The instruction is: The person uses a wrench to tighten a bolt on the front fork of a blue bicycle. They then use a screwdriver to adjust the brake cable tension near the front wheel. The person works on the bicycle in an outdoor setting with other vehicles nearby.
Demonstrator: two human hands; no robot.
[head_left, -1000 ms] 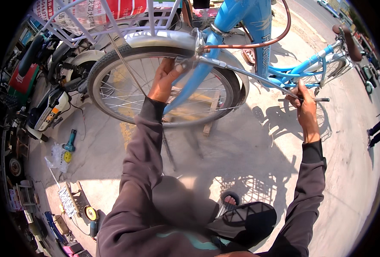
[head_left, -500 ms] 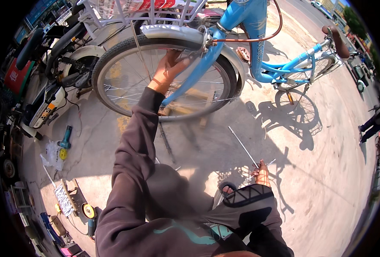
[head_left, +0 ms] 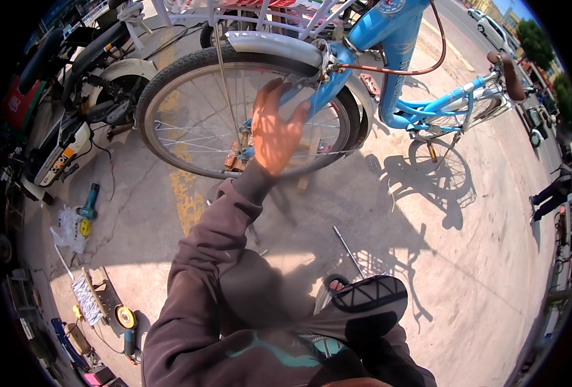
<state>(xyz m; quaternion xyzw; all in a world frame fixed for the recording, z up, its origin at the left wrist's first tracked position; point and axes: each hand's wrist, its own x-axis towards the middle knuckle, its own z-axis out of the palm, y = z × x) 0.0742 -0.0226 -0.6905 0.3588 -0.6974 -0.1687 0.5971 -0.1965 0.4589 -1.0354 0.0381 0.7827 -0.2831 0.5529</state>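
A blue bicycle [head_left: 399, 71] stands in front of me. Its front wheel [head_left: 150, 129] has a black tyre, thin spokes and a silver mudguard [head_left: 276, 48]. My left hand [head_left: 276, 132] is in front of this wheel, beside the blue fork [head_left: 328, 95]. Its fingers are stretched upward, the thumb is apart, and nothing shows in it; whether the fingertips touch the fork I cannot tell. A thin metal rod [head_left: 345, 247] sticks out from behind my raised knee. My right hand is hidden there, so its grip on the rod does not show.
On the ground at left lie a teal power tool [head_left: 90, 201], a clear plastic bag [head_left: 70, 229], an angle grinder [head_left: 128, 322] and a white-wrapped bundle [head_left: 87, 300]. A parked motorbike [head_left: 60, 151] stands at far left. A person [head_left: 550, 193] is at far right. A white basket [head_left: 273, 22] sits above the wheel.
My left hand has drawn back from among the spokes and moved right, its fingers now stretched out. The right hand, earlier seen with the rod, has gone behind my knee.
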